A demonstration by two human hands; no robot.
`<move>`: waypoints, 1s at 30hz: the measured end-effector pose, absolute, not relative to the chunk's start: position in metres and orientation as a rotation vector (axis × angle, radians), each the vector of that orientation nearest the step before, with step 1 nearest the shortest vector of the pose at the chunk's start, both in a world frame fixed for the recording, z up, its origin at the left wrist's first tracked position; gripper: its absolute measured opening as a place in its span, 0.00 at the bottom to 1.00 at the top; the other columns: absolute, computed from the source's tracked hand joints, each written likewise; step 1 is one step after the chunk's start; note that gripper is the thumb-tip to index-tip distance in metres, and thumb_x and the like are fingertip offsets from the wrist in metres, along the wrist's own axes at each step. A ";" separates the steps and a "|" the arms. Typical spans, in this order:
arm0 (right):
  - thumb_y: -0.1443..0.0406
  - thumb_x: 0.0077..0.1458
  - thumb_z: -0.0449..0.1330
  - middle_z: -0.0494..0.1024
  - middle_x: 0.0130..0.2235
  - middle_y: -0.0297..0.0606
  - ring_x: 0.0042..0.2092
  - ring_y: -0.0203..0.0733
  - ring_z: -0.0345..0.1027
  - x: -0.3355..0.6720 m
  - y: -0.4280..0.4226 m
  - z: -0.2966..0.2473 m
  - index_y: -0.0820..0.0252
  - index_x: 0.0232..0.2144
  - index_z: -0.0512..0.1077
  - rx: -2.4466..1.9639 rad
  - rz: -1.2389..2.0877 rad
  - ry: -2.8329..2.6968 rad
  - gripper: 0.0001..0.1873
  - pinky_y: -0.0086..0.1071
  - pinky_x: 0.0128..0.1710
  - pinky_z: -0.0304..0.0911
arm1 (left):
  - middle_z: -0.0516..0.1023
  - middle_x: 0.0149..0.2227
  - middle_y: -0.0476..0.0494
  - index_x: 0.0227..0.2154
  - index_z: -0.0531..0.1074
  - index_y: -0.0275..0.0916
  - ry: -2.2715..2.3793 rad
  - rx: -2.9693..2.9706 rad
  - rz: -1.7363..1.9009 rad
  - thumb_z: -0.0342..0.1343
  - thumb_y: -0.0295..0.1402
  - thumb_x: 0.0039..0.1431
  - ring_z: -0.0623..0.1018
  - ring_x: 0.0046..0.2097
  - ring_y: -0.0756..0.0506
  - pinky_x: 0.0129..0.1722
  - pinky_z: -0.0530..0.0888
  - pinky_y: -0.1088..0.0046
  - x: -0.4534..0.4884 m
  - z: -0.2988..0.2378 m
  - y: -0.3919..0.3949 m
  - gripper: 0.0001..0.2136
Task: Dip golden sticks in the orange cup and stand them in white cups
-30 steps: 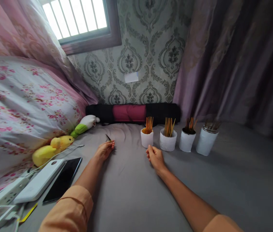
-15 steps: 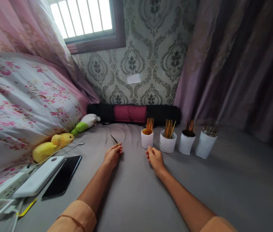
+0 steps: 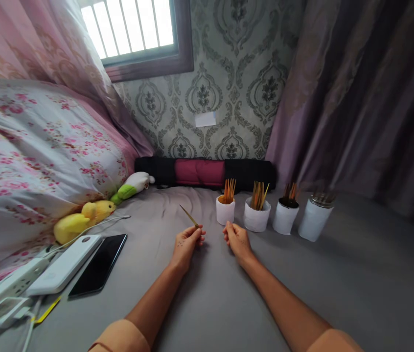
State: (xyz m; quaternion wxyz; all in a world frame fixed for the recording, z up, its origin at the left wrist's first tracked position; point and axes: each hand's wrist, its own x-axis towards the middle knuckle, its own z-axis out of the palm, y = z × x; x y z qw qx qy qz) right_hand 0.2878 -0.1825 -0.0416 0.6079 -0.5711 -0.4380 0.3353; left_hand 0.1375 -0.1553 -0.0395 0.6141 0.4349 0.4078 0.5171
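My left hand (image 3: pixel 188 242) is closed on a thin stick (image 3: pixel 188 215) that points up and to the left from its fingertips. My right hand (image 3: pixel 237 238) rests on the grey bedsheet (image 3: pixel 207 303) with its fingers curled loosely; whether it holds anything is hidden. Just beyond my right hand stand several white cups in a row: an orange-lined cup (image 3: pixel 225 209) with orange sticks, a second cup (image 3: pixel 256 214) with yellowish sticks, a third cup (image 3: pixel 285 215) with dark sticks, and a fourth cup (image 3: pixel 315 221) at the right.
A black and maroon roll (image 3: pixel 205 172) lies against the patterned wall. At the left are a floral quilt (image 3: pixel 38 146), yellow and green plush toys (image 3: pixel 82 220), a white power bank (image 3: pixel 63 266), a black phone (image 3: pixel 99 266) and a power strip (image 3: pixel 5 288). Dark curtains hang at the right.
My left hand has moved to the right with the stick, close to my right hand. The right hand has barely moved.
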 end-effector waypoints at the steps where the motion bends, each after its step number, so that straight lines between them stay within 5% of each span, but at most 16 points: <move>1: 0.48 0.47 0.49 0.63 0.16 0.31 0.16 0.29 0.54 0.288 -0.182 -0.042 0.62 0.19 0.65 -1.318 0.780 -1.012 0.23 0.23 0.15 0.50 | 0.74 0.29 0.41 0.35 0.72 0.32 0.944 1.024 1.188 0.59 0.34 0.43 0.70 0.25 0.54 0.23 0.67 0.80 0.139 -0.039 -0.158 0.15; 30: 0.52 0.46 0.53 0.67 0.21 0.33 0.18 0.28 0.57 0.292 -0.186 -0.034 0.64 0.27 0.71 -1.294 0.816 -1.167 0.20 0.23 0.16 0.52 | 0.74 0.32 0.43 0.37 0.74 0.40 1.147 1.961 1.298 0.47 0.32 0.54 0.69 0.30 0.50 0.32 0.64 0.76 0.136 -0.040 -0.179 0.12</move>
